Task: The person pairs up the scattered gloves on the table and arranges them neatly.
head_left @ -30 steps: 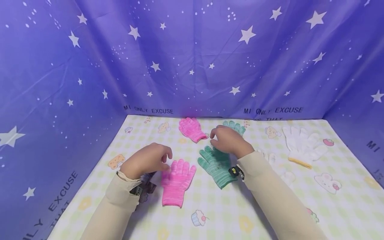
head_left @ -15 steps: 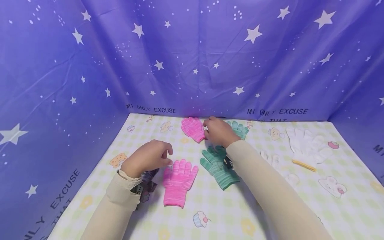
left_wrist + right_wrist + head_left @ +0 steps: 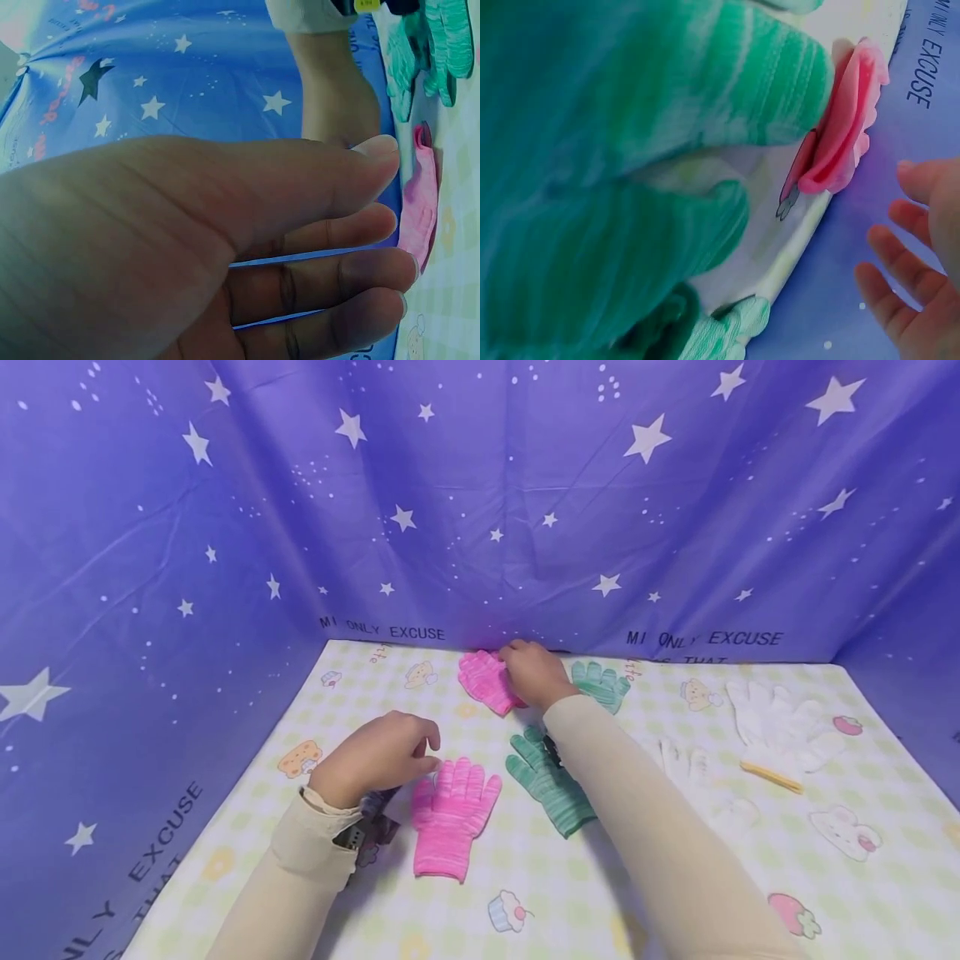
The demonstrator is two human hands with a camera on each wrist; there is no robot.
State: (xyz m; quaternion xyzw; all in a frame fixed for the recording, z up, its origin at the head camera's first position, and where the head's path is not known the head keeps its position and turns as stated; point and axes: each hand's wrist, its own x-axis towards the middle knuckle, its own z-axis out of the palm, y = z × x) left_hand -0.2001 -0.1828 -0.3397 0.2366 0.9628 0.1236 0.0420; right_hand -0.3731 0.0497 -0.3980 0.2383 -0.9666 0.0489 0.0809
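In the head view my right hand (image 3: 538, 672) reaches to the back edge, over the cuff side of the far pink glove (image 3: 483, 681). The right wrist view has its fingers (image 3: 904, 259) spread and apart from that pink glove (image 3: 847, 124). My left hand (image 3: 378, 756) hovers just left of the near pink glove (image 3: 450, 827), its fingers loosely bent with nothing in them. A green glove (image 3: 551, 789) lies partly under my right forearm. Behind it, right of my right hand, is a second green glove (image 3: 600, 685).
A white glove with a yellow cuff (image 3: 780, 727) lies at the right. Another white glove (image 3: 686, 764) is partly hidden by my right sleeve. The checked tablecloth (image 3: 360, 693) meets a purple star curtain (image 3: 465, 477) at the back.
My right hand has moved left and away from me, from over the green gloves to the far pink glove. My left hand stays nearly still; the view has shifted slightly.
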